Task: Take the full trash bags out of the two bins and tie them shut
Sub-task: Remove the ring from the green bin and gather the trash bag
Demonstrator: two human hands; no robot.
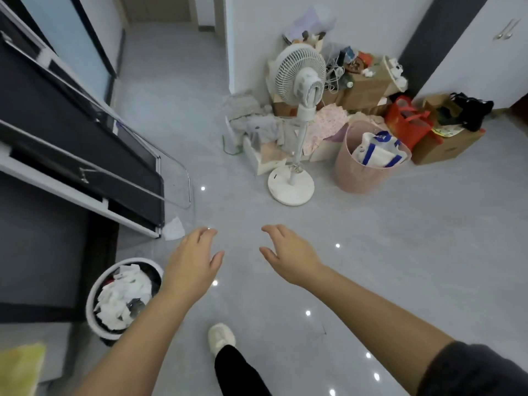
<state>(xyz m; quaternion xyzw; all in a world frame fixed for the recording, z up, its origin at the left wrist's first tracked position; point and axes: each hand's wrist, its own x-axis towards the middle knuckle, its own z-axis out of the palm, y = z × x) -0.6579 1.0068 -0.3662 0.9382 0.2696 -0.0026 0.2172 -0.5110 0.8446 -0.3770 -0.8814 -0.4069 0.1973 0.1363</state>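
Note:
A round white bin [94, 292] stands on the floor at the lower left, lined with a dark bag and heaped with white crumpled paper [123, 295]. My left hand [193, 260] hovers just right of the bin, palm down, fingers apart, holding nothing. My right hand [288, 254] is stretched out over the bare floor, also open and empty, about a hand's width from the left one. Only one trash bin is in view.
A dark cabinet with white trim [71, 155] runs along the left. A white standing fan [300, 115], a pink basket [363, 170] with a blue-and-white bag, cardboard boxes [445, 147] and clothes crowd the far corner. My slippered foot [221, 337] is below. A hallway opens at the top.

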